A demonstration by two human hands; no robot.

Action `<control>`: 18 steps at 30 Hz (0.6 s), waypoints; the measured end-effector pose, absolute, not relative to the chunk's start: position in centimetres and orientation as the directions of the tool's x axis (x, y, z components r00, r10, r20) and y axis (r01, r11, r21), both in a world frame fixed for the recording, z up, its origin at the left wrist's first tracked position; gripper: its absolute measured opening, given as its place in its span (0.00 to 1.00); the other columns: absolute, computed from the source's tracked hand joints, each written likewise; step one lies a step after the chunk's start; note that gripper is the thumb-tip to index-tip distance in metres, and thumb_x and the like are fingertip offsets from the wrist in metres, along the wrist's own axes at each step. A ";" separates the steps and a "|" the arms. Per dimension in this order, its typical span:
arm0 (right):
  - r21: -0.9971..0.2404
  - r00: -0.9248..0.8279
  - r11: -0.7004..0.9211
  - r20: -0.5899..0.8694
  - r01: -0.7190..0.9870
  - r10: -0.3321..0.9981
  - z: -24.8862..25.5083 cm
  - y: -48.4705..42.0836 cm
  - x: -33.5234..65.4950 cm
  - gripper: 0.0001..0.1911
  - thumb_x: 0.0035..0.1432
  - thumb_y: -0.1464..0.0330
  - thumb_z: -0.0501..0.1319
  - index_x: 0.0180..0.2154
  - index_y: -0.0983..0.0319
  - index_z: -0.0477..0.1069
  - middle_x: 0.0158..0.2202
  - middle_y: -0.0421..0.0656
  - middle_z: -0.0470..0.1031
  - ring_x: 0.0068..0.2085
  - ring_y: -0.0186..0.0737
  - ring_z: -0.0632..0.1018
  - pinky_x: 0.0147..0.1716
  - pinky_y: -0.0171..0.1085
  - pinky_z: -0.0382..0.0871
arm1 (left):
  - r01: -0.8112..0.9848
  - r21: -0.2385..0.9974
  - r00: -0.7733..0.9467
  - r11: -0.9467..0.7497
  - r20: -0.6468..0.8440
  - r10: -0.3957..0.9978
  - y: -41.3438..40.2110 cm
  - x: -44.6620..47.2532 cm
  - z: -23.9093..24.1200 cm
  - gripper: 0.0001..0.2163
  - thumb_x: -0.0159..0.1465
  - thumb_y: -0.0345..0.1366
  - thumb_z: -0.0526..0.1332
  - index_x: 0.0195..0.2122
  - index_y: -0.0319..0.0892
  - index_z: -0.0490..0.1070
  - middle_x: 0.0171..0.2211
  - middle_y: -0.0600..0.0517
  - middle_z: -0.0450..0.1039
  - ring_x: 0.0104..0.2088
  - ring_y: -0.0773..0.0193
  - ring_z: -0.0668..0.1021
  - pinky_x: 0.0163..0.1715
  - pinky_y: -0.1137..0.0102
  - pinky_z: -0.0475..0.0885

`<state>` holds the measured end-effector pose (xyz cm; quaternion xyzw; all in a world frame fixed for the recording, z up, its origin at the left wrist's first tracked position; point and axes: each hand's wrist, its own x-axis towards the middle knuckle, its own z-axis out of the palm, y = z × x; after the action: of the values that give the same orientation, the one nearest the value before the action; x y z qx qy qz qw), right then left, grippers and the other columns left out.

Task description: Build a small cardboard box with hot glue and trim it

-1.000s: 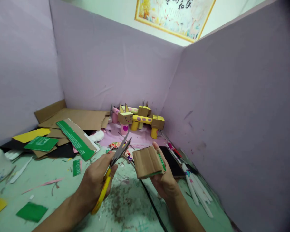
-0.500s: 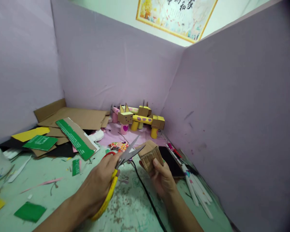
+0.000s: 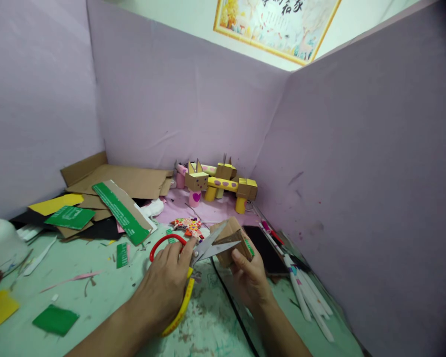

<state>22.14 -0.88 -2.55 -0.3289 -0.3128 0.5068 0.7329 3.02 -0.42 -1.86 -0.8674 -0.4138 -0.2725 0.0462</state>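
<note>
My left hand (image 3: 167, 277) is closed on a pair of scissors (image 3: 188, 297) with one red and one yellow handle. The blades are spread and lie against a small folded cardboard box (image 3: 226, 253), one of them across its open side. My right hand (image 3: 250, 277) grips that box from below, thumb on the near face. A green printed patch shows on the box's right side. Just beyond the scissors lies a patterned red-and-yellow paper piece (image 3: 188, 225).
Cardboard animal figures (image 3: 223, 184) stand at the back. Cardboard sheets and scraps (image 3: 122, 181) are piled at the left. White marker pens (image 3: 305, 292) line the right wall beside a black sheet (image 3: 263, 248). A black cable (image 3: 230, 302) runs beneath my hands.
The scissors have moved right, and their blades now overlap the cardboard box. The box has turned in my right hand, showing its open side. The view has shifted slightly.
</note>
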 end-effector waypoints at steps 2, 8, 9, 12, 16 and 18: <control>-0.796 0.289 0.266 0.120 -0.543 0.950 -2.2 -1.1 22.1 0.40 0.32 0.66 0.77 0.51 0.58 0.69 0.40 0.44 0.80 0.42 0.49 0.80 0.45 0.45 0.74 | 0.753 0.126 0.507 -0.646 0.515 0.691 -0.4 3.0 -1.8 0.26 0.59 0.21 0.48 0.60 0.33 0.56 0.42 0.37 0.71 0.42 0.46 0.76 0.38 0.52 0.75; -0.789 0.317 0.271 0.103 -0.551 0.943 -1.2 -1.5 21.7 0.36 0.29 0.69 0.77 0.45 0.59 0.71 0.37 0.42 0.81 0.37 0.43 0.81 0.38 0.37 0.74 | 0.789 0.067 0.522 -0.611 0.452 0.723 -0.5 2.8 -1.7 0.23 0.58 0.20 0.48 0.56 0.36 0.60 0.39 0.42 0.72 0.36 0.51 0.77 0.33 0.57 0.76; -0.788 0.319 0.271 0.100 -0.553 0.943 -1.2 -1.5 21.7 0.36 0.29 0.70 0.77 0.45 0.60 0.71 0.37 0.42 0.82 0.37 0.43 0.81 0.38 0.36 0.74 | 0.794 0.044 0.527 -0.606 0.449 0.722 -0.5 2.7 -1.7 0.23 0.58 0.20 0.48 0.55 0.37 0.61 0.37 0.43 0.72 0.34 0.52 0.77 0.31 0.58 0.76; -0.785 0.325 0.270 0.093 -0.557 0.941 -1.3 -1.4 21.8 0.37 0.29 0.70 0.77 0.46 0.60 0.71 0.37 0.43 0.82 0.37 0.42 0.81 0.37 0.36 0.74 | 0.788 -0.027 0.550 -0.615 0.480 0.684 -0.3 2.5 -1.8 0.22 0.57 0.20 0.49 0.53 0.37 0.61 0.33 0.45 0.71 0.30 0.52 0.76 0.28 0.60 0.74; -0.783 0.330 0.267 0.084 -0.561 0.940 -1.5 -1.4 21.9 0.40 0.28 0.70 0.77 0.48 0.60 0.71 0.37 0.43 0.82 0.37 0.42 0.81 0.38 0.36 0.74 | 0.766 -0.029 0.556 -0.642 0.530 0.640 0.0 2.2 -2.2 0.22 0.55 0.19 0.49 0.50 0.39 0.62 0.31 0.48 0.71 0.28 0.55 0.76 0.26 0.64 0.73; -0.786 0.329 0.270 0.091 -0.557 0.940 -1.5 -1.4 21.9 0.41 0.28 0.69 0.77 0.49 0.60 0.71 0.37 0.43 0.82 0.37 0.43 0.81 0.38 0.37 0.75 | 0.750 -0.022 0.559 -0.661 0.554 0.617 0.1 2.1 -2.4 0.21 0.55 0.19 0.49 0.49 0.39 0.62 0.29 0.49 0.71 0.27 0.55 0.76 0.24 0.65 0.72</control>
<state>21.86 -1.41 -1.50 -0.3340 -0.2870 0.5032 0.7436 2.14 0.14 -2.43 -0.8735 -0.3914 -0.2593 0.1285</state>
